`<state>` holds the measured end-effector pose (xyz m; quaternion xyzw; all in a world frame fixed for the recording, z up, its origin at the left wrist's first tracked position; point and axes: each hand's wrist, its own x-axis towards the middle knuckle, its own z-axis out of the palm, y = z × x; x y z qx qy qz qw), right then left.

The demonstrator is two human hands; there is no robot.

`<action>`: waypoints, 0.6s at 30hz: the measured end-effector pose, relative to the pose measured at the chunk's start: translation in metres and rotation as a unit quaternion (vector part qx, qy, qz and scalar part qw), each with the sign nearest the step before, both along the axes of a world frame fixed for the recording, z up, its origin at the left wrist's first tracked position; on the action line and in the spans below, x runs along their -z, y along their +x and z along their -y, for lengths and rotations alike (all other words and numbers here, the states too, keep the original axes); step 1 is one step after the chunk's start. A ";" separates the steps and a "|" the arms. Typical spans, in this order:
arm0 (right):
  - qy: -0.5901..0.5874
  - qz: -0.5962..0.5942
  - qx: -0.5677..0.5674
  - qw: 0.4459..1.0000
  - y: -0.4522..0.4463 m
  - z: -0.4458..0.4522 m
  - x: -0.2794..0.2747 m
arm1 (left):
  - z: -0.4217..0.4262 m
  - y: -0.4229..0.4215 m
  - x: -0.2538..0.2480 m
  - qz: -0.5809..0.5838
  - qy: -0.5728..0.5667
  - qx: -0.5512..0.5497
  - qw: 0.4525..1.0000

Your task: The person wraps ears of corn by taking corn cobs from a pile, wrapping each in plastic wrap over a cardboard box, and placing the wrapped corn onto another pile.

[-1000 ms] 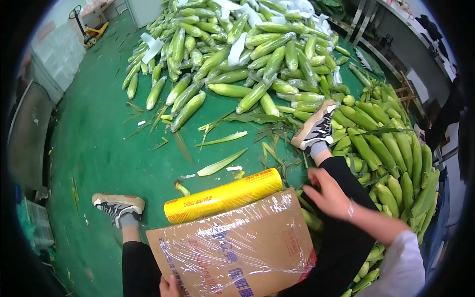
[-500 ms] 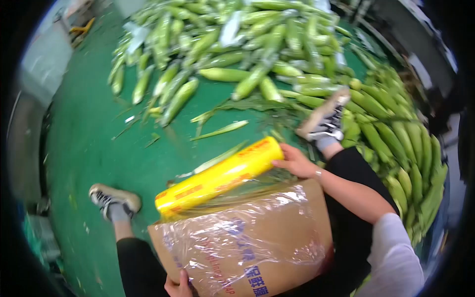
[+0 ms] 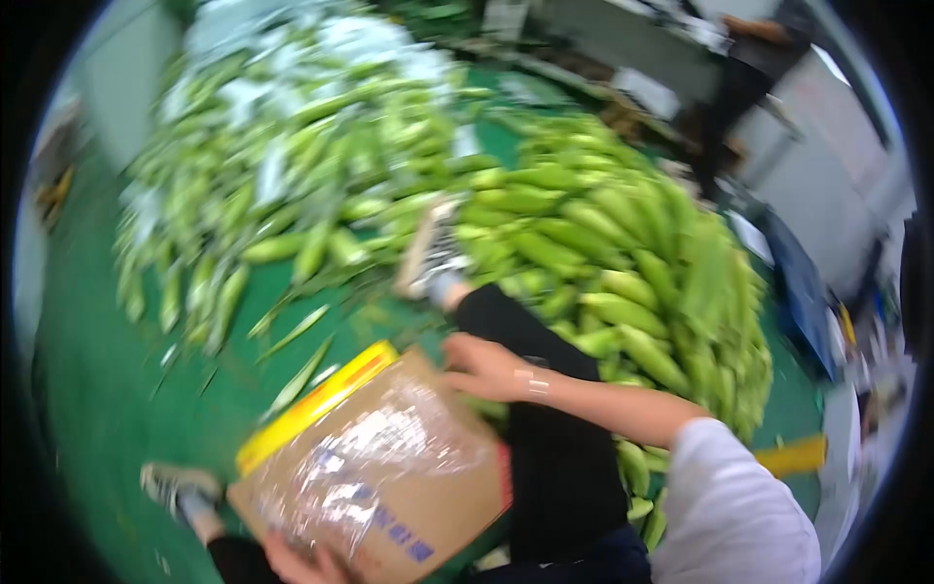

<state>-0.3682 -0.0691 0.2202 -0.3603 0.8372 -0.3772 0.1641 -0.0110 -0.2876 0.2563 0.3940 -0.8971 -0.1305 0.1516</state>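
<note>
A cardboard box (image 3: 438, 496) with Chinese lettering and clear film over its face rests tilted across my lap. Along its far edge lies a yellow roll of cling film (image 3: 316, 404) with red print, partly hidden by the box. My left hand (image 3: 304, 563) holds the box's near lower edge, blurred and cut off by the frame. Close to the box's upper right corner, my right hand (image 3: 484, 366) is off the roll, with thumb and fingers apart above my knee. Whether its fingertips touch the box, I cannot tell.
Wrapped corn ears (image 3: 292, 175) form a pile on the green floor (image 3: 97, 389). Unwrapped corn in green husks (image 3: 623, 263) is heaped at my right leg. My shoes (image 3: 433, 248) stand among loose husks. Another person (image 3: 754, 78) stands at the upper right. A yellow object (image 3: 793, 456) lies at right.
My view has swung right. My right hand has let go of the roll's end and moved away from it. The roll now sits against the box's far edge, more covered.
</note>
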 end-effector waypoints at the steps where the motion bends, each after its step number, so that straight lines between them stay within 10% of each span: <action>1: 0.059 0.048 -0.057 0.996 0.018 -0.005 -0.041 | -0.004 0.004 0.013 0.007 -0.062 0.038 0.997; 2: -0.056 0.010 -0.081 0.995 0.038 -0.013 -0.037 | -0.009 0.002 0.016 -0.045 -0.041 0.008 0.998; 6: 0.114 -0.061 -0.087 0.988 0.078 -0.012 -0.056 | -0.001 0.032 0.026 -0.139 0.165 -0.151 0.965; 13: 0.151 -0.056 -0.101 0.982 0.077 0.001 -0.016 | 0.007 -0.002 0.013 0.134 0.082 -0.110 0.982; 18: 0.079 0.200 -0.020 0.976 0.054 -0.009 -0.054 | 0.026 0.015 -0.019 -0.152 0.458 -0.248 0.840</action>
